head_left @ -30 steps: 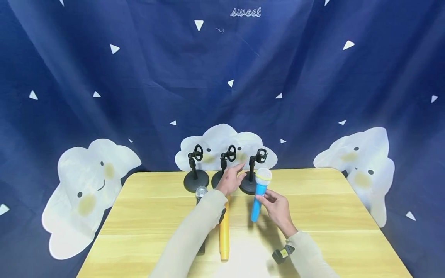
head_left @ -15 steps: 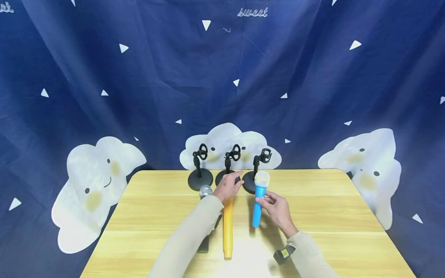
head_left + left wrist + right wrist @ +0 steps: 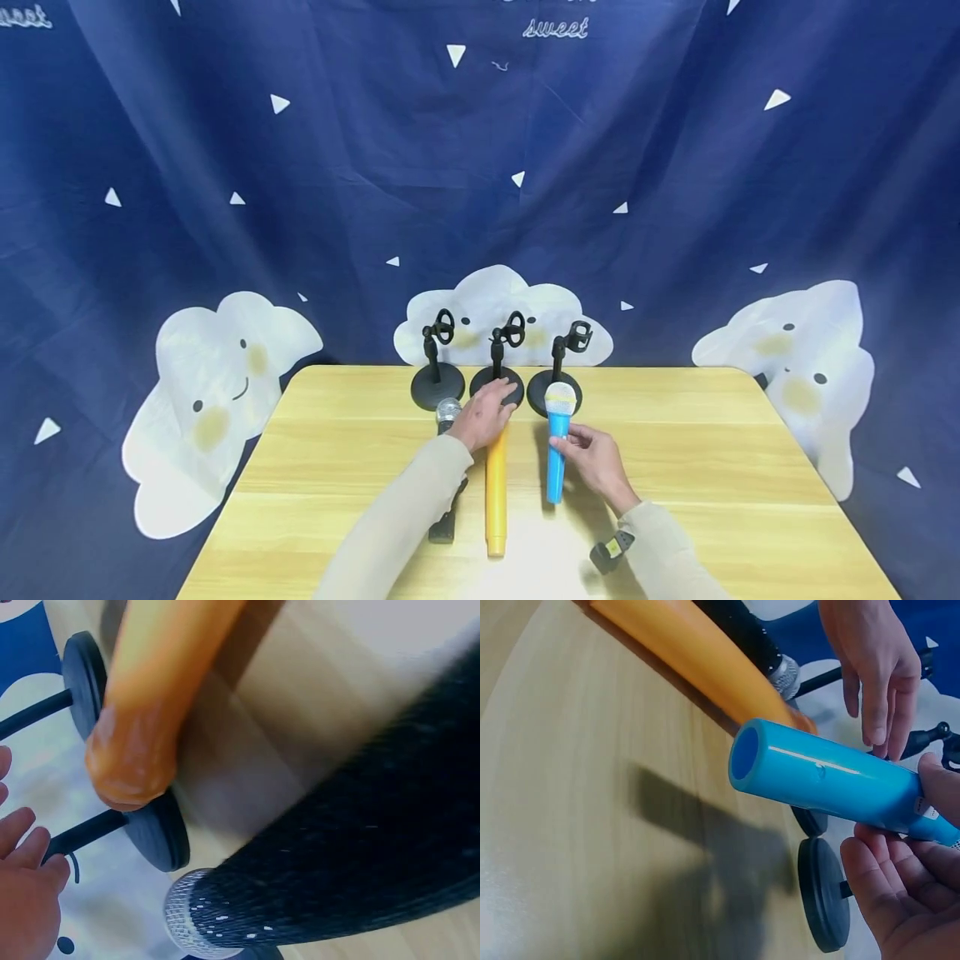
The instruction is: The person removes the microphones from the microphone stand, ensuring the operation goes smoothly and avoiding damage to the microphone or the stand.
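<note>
My right hand (image 3: 597, 462) pinches a blue toy microphone (image 3: 557, 458) with a whitish, yellow-banded head, thumb on one side and fingers on the other. Its hollow bottom end faces the right wrist camera. The left hand (image 3: 482, 414) reaches over the far end of a long orange tube-shaped thing (image 3: 496, 500), fingers extended and holding nothing. In the left wrist view that tube's rounded end (image 3: 131, 769) looks shiny. A black microphone (image 3: 442, 525) with a silver mesh head lies left of it, partly under the left sleeve.
Three black microphone stands with round bases line the table's far edge: left (image 3: 437, 387), middle (image 3: 497, 354) and right (image 3: 557, 387). Each has a clip on top. A dark blue curtain (image 3: 480, 167) with clouds hangs behind the wooden table (image 3: 675, 450).
My left hand has drawn back from the middle stand toward me. The right hand has brought the blue microphone slightly nearer and left relative to the stands. The view has shifted a little.
</note>
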A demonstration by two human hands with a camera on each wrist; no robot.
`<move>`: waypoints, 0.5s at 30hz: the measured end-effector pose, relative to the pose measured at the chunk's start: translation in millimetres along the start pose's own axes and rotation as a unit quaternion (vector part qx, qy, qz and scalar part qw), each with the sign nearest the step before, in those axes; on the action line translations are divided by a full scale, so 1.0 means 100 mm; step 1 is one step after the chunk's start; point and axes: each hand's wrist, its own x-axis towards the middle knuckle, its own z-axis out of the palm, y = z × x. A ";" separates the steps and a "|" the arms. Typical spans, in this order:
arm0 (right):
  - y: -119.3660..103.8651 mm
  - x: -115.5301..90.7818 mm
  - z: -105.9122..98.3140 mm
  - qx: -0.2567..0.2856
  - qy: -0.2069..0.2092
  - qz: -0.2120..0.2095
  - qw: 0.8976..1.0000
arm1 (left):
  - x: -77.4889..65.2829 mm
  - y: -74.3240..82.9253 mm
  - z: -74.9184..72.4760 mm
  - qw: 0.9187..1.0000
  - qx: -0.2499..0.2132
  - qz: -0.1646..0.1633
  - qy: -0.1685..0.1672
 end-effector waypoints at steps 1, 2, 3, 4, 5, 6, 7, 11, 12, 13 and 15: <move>0.01 0.00 0.01 -0.007 -0.001 -0.002 1.000 | -0.02 -0.01 0.01 1.000 0.013 0.003 0.001; 0.02 0.00 0.02 -0.013 -0.003 -0.002 1.000 | -0.04 -0.02 0.02 1.000 0.030 0.007 0.003; 0.03 0.00 0.03 -0.019 -0.006 -0.004 1.000 | -0.06 -0.03 0.03 0.999 0.048 0.012 0.006; 0.03 -0.01 0.04 -0.023 -0.009 -0.005 1.000 | -0.09 -0.04 0.03 0.998 0.065 0.018 0.011; 0.03 -0.01 0.05 -0.026 -0.012 -0.006 1.000 | -0.11 -0.05 0.03 0.996 0.081 0.023 0.016; 0.03 -0.01 0.06 -0.030 -0.015 -0.006 0.999 | -0.13 -0.06 0.03 0.994 0.099 0.027 0.022; 0.03 -0.01 0.07 -0.032 -0.017 -0.006 0.999 | -0.14 -0.07 0.03 0.993 0.115 0.031 0.027; 0.03 -0.01 0.09 -0.041 -0.027 -0.001 0.999 | -0.21 -0.10 0.03 0.987 0.157 0.031 0.029; 0.03 -0.01 0.09 -0.042 -0.029 0.001 0.999 | -0.23 -0.10 0.04 0.986 0.162 0.027 0.025; 0.03 -0.01 0.10 -0.045 -0.032 0.002 0.999 | -0.24 -0.11 0.04 0.985 0.167 0.021 0.019; 0.03 -0.02 0.11 -0.046 -0.038 0.004 0.998 | -0.27 -0.12 0.06 0.984 0.178 0.011 0.007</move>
